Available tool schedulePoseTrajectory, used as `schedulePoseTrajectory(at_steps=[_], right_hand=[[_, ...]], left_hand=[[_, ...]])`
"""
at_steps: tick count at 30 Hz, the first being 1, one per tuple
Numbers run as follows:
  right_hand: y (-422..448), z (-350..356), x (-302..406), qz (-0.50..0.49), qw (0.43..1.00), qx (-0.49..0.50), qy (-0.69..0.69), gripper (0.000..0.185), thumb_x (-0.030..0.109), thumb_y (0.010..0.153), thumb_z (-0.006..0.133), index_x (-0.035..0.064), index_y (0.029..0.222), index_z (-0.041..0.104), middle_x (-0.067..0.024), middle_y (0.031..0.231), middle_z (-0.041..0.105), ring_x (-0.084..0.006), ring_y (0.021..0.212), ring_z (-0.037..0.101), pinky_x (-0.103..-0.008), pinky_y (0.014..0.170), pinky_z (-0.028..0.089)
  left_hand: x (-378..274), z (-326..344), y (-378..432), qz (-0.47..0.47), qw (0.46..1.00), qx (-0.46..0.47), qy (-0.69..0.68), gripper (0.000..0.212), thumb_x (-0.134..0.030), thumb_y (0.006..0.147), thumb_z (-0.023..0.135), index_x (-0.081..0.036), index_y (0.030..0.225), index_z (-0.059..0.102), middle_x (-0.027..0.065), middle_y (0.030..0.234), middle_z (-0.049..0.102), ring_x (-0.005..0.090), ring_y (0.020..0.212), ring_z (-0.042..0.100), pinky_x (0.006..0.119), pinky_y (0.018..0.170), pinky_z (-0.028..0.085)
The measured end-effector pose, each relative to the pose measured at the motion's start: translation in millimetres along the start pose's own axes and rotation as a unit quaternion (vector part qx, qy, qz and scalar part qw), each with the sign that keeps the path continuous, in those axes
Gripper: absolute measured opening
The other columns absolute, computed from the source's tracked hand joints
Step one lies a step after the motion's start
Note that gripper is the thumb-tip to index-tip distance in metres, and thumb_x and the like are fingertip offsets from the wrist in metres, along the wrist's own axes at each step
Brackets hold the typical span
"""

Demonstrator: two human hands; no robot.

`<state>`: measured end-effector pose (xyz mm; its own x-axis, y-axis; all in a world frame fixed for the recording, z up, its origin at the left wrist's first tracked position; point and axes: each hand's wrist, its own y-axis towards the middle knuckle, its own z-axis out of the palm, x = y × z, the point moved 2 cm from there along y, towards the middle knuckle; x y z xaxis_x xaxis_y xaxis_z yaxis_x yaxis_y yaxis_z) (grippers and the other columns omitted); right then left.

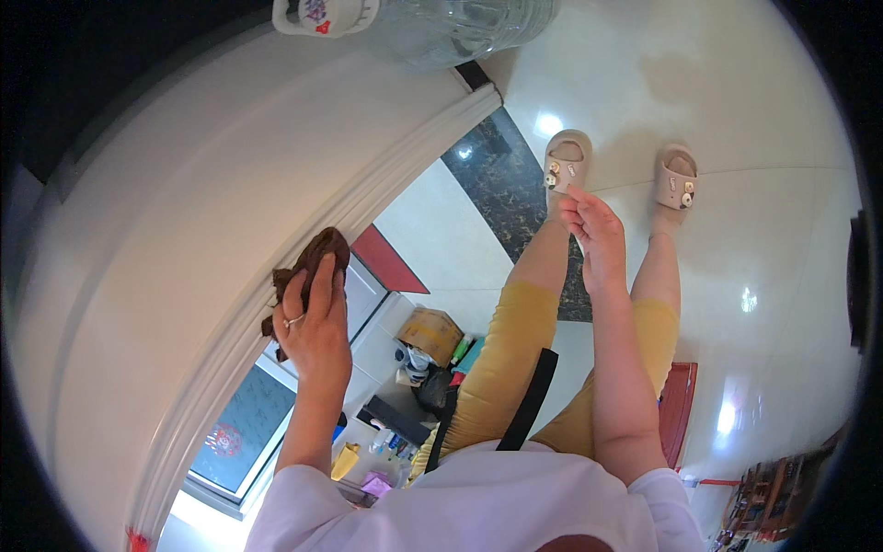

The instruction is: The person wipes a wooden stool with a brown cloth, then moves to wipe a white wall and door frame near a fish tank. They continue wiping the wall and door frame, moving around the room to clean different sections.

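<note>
My left hand [314,328], with a ring on one finger, presses a crumpled dark brown cloth [324,250] against the white moulded door frame [227,338]. Parts of the cloth stick out past the fingers on the wall side. My right hand [594,231] is held in front of me above my legs, its fingers loosely bent and apart, with nothing in it. Beyond it, my feet stand on the floor in pink slippers [568,162] with small charms.
A large clear plastic bottle [469,27] with a white handle is at the top. A dark stone threshold [507,172] crosses the doorway. Beyond the frame are a cardboard box [431,334], a black bag [434,388] and a window [241,428]. Glossy tiles [759,241] lie at right.
</note>
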<state>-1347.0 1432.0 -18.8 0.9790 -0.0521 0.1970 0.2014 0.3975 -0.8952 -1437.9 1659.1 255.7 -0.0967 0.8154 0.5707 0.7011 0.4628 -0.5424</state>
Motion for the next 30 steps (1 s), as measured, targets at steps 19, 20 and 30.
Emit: schedulePoseTrajectory(at_steps=[19,20,30], right_hand=[[0,-2,11,0.003,1.0,0.012,-0.013,0.03,0.019,0.095,0.055,0.0023,0.12,0.062,-0.0047,0.1,0.067,-0.0086,0.087,0.059,-0.0231,0.08,0.045],[3,-3,14,0.003,1.0,0.003,-0.015,0.03,0.019,0.095,0.055,0.0023,0.12,0.062,-0.0048,0.1,0.067,-0.0086,0.088,0.059,-0.023,0.08,0.045],[10,-3,14,0.007,1.0,0.009,-0.014,0.033,0.022,0.096,0.052,0.0035,0.122,0.059,-0.0029,0.102,0.065,-0.0083,0.091,0.058,-0.0219,0.082,0.044]], left_hand=[[-1,3,38,0.006,0.999,0.009,-0.046,0.04,-0.009,0.081,0.054,-0.015,0.12,0.063,-0.0008,0.135,0.053,0.0268,0.132,0.041,0.049,0.105,0.033],[12,-18,25,-0.01,0.999,0.024,-0.029,0.041,-0.008,0.081,0.053,-0.017,0.12,0.063,-0.002,0.136,0.052,0.0261,0.133,0.04,0.05,0.106,0.032],[11,-12,28,0.03,0.997,0.066,0.032,0.049,-0.012,0.082,0.053,-0.014,0.131,0.055,0.0026,0.144,0.044,0.0322,0.138,0.035,0.055,0.11,0.026]])
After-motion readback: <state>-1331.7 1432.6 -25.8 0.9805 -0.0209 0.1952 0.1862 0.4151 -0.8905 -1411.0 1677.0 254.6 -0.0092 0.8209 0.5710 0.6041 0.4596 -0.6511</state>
